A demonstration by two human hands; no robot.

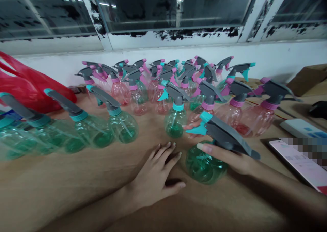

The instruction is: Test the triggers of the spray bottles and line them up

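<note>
My right hand (pixel 226 157) grips a green spray bottle (pixel 205 164) just under its grey head, thumb across the near side. The bottle tilts, and its turquoise trigger and nozzle point left. My left hand (pixel 157 177) lies palm down on the table (pixel 102 198), fingers spread, holding nothing, a little left of that bottle. Beyond the two hands stands another green spray bottle (pixel 175 119) with a turquoise collar. A row of green spray bottles (pixel 124 126) runs off to the left.
Several pink and green spray bottles (pixel 138 101) crowd the back by the wall. A red plastic bag (pixel 38 89) sits at the left. On the right lie a phone (pixel 293 160), a white power strip (pixel 301 128), a black mouse (pixel 319 109) and a cardboard box (pixel 306 80).
</note>
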